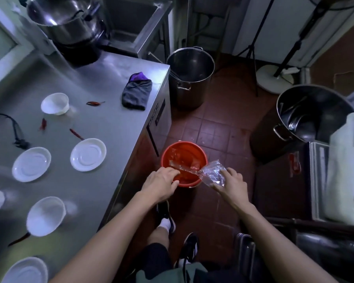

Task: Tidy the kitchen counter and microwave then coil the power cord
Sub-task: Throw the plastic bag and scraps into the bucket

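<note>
A red bucket stands on the floor beside the steel counter. My left hand and my right hand are over it, both gripping a clear plastic bag that stretches across the bucket's near rim. On the counter lie several white plates and bowls, several red chillies, a dark folded cloth and a black power cord with its plug at the left.
A large steel pot stands on the floor past the counter's corner, another at the right. A big pot sits on a burner at the back. A fan stand base is on the tiles. My feet are below the bucket.
</note>
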### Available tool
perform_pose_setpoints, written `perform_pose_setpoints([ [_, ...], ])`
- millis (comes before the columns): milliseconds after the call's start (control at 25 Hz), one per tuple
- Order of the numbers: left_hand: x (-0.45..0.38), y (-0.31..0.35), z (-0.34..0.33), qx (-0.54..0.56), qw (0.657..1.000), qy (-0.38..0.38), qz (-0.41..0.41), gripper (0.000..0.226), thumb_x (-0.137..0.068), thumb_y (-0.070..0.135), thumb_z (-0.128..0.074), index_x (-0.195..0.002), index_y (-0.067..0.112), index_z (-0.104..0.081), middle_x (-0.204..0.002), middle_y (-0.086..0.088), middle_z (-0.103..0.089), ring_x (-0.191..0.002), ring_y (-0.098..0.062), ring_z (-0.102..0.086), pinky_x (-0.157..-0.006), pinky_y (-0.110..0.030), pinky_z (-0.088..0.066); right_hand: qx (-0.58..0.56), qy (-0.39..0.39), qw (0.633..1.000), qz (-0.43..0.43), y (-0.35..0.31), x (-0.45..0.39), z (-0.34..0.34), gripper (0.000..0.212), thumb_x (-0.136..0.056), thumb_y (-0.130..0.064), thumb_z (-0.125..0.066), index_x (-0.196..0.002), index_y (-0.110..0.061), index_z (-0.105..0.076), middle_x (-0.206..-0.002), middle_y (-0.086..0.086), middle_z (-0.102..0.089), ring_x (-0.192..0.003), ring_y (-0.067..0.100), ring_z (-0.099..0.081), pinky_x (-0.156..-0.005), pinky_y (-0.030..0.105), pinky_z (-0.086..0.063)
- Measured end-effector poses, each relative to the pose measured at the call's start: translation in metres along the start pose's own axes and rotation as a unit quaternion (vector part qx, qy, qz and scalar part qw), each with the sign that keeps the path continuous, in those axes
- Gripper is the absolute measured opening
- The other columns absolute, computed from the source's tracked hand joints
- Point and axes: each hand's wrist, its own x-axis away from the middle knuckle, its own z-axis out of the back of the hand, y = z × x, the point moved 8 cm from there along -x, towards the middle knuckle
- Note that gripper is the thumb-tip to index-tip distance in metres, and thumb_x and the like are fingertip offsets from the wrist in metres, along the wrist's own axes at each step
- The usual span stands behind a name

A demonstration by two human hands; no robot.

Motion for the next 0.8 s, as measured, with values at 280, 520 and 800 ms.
perform_pose_setpoints([
  [280,-0.086,-0.059,-0.002,0.066,0.998,-0.016,0.008,0.044,-0.098,0.042,-0.048,-0.141,0.029,-0.047,-0.144,0.006,-0.050,-0.131,-0.017,-0.045,-0.108,-0.040,-0.040,0.035,-0.037,0.998,-0.044,-0.021,-0.078,-0.010,0.067,-0.084,-0.061,-0.065,-0.140,-0.027,-0.049,-0.149,0.001,-0.040,-0.129,0.029,-0.040,-0.099,0.046,-0.041],
  [520,-0.147,-0.101,-0.028,0.096,0.993,-0.059,0.032,0.042,-0.098,0.040,-0.050,-0.139,0.029,-0.050,-0.142,0.008,-0.052,-0.129,-0.016,-0.047,-0.106,-0.040,-0.042,0.030,-0.076,0.994,-0.075,-0.043,-0.141,-0.050,0.063,-0.085,-0.059,-0.065,-0.136,-0.024,-0.052,-0.148,0.004,-0.042,-0.128,0.030,-0.042,-0.099,0.048,-0.043],
  [800,-0.210,-0.122,-0.094,0.115,0.987,-0.099,0.057,0.042,-0.098,0.038,-0.050,-0.139,0.028,-0.050,-0.141,0.009,-0.053,-0.129,-0.015,-0.047,-0.104,-0.038,-0.043,0.001,-0.104,0.988,-0.117,-0.014,-0.222,-0.118,0.065,-0.085,-0.065,-0.061,-0.130,-0.018,-0.056,-0.145,0.008,-0.046,-0.126,0.033,-0.044,-0.097,0.051,-0.043],
])
